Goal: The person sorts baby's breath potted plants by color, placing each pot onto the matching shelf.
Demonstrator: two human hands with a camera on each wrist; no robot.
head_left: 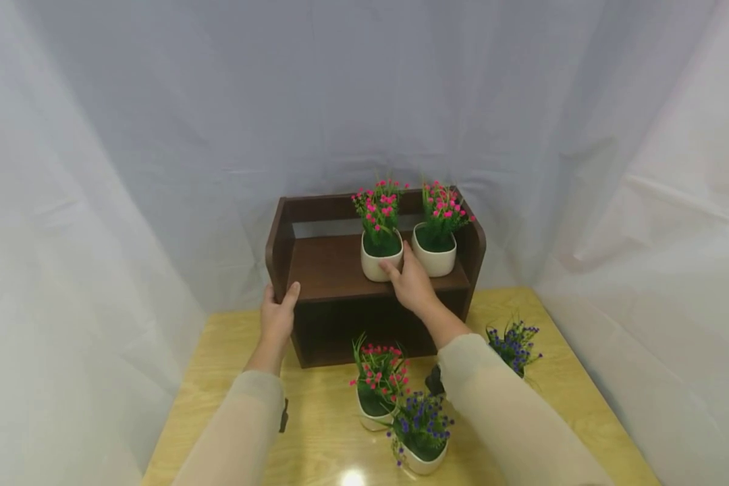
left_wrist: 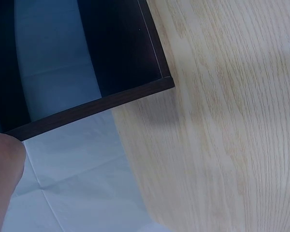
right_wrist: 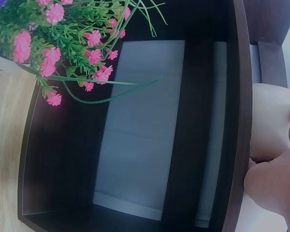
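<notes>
A dark brown two-tier wooden shelf (head_left: 328,266) stands on the table. My left hand (head_left: 276,317) grips its left side near the front, thumb at the upper board's front edge, the other fingers mostly hidden behind the side panel. My right hand (head_left: 414,283) holds a white pot of pink artificial flowers (head_left: 381,260) at its right side, over the upper board. Right of that hand, a second white pot with pink flowers (head_left: 435,253) sits on the same board. In the right wrist view, the held pot (right_wrist: 269,121) shows beyond the board's edge.
In front of the shelf, a pot with pink flowers (head_left: 378,398) and one with purple flowers (head_left: 422,439) stand close together on the wooden table (head_left: 322,418). Another purple-flowered plant (head_left: 515,347) is at the right, partly behind my right sleeve. A pale sheet (head_left: 340,101) hangs behind.
</notes>
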